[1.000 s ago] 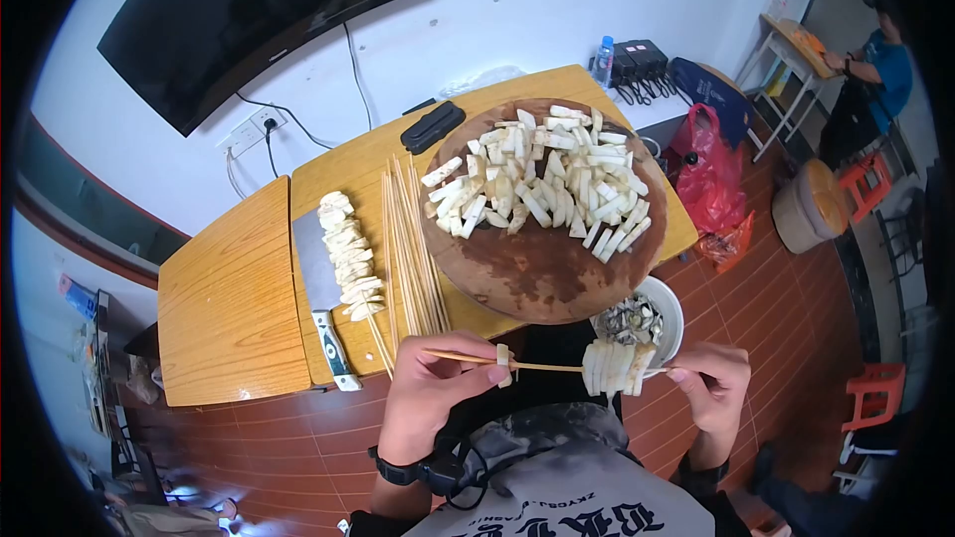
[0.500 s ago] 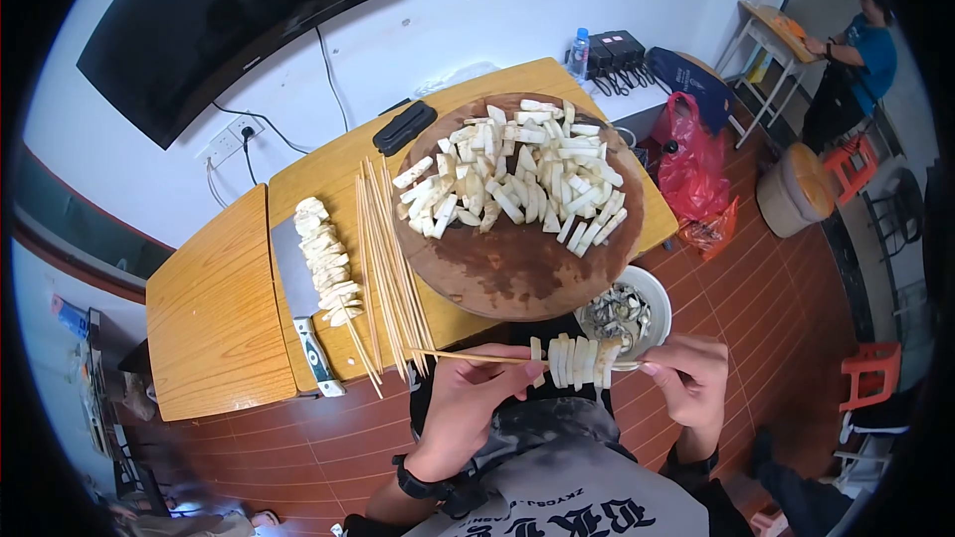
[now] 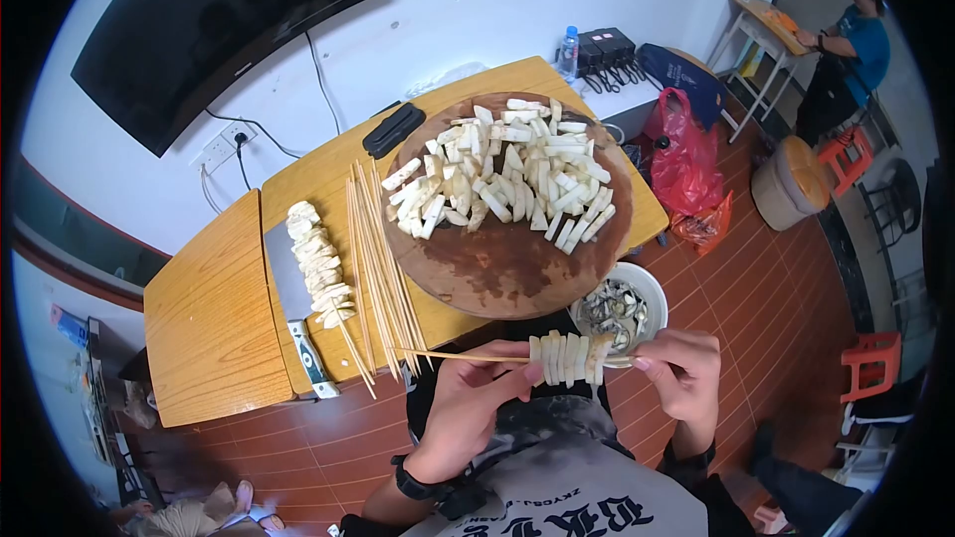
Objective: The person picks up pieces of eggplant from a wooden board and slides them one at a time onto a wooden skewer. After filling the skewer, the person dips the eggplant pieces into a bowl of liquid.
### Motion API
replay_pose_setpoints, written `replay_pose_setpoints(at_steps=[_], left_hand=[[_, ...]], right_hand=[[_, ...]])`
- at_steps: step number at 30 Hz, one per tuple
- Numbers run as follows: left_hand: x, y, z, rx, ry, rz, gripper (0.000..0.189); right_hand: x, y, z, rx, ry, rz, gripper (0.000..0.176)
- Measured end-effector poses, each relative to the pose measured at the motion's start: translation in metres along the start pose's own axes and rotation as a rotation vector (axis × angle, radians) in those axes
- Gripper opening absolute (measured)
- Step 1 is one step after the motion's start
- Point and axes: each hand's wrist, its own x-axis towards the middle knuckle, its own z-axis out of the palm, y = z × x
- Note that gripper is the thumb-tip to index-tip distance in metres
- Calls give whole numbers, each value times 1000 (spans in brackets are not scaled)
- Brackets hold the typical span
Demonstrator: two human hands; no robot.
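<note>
Several pale cut strips [image 3: 563, 359] are threaded side by side on a wooden skewer [image 3: 453, 355], held level in front of my shirt. My left hand [image 3: 476, 400] pinches the skewer, its thumb against the leftmost strip. At the other end, my right hand [image 3: 680, 374] closes its fingertips on the skewer, just past the last strip. Beyond both hands, a round wooden board [image 3: 507, 273] carries a pile of loose strips [image 3: 512, 164]. Bare skewers [image 3: 383, 273] lie left of the board. Next to them, filled skewers [image 3: 318, 264] rest on the blade of a knife [image 3: 313, 358].
A white bucket [image 3: 659, 303] with scraps stands below the board's right edge. A black case [image 3: 394, 129] lies on the wooden table [image 3: 219, 308]. Red bags [image 3: 686, 164] and a round stool [image 3: 791, 182] are at the right. Another person [image 3: 858, 50] sits at the far right.
The strip nearest my left thumb has moved right, against the others on the skewer. The view has shifted slightly. Both hands keep their grip.
</note>
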Motion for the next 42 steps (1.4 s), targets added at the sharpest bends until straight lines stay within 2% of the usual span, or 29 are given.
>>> replay_pose_setpoints(at_steps=[3,6,9,10,13,14,18,21,22,28,31,42], left_hand=[[-1,7,-3,38,-83,23,28],[-1,16,-6,15,-60,58,29],[11,25,-24,253,-64,120,28],[14,29,-22,383,27,162,25],[38,39,-17,773,105,478,16],[42,50,-7,946,149,511,13],[81,70,20,1387,266,883,16],[111,71,29,1644,500,718,28],[117,70,30,1659,519,730,34],[125,69,24,1536,485,678,27],[127,64,24,1535,530,785,23],[127,58,25,1339,464,822,17]], right_hand=[[-2,3,1,27,34,25,3],[-4,7,-1,44,78,52,2],[-10,11,-5,65,170,98,1],[-10,10,-6,73,197,114,2],[-11,9,-10,85,267,153,4],[-12,9,-12,82,281,158,5],[-16,11,-15,101,320,196,6],[-19,14,-15,108,335,180,7],[-21,16,-15,107,342,183,7],[-27,25,-24,128,379,217,7],[-24,28,-24,139,364,210,8],[-24,27,-22,138,399,208,9]])
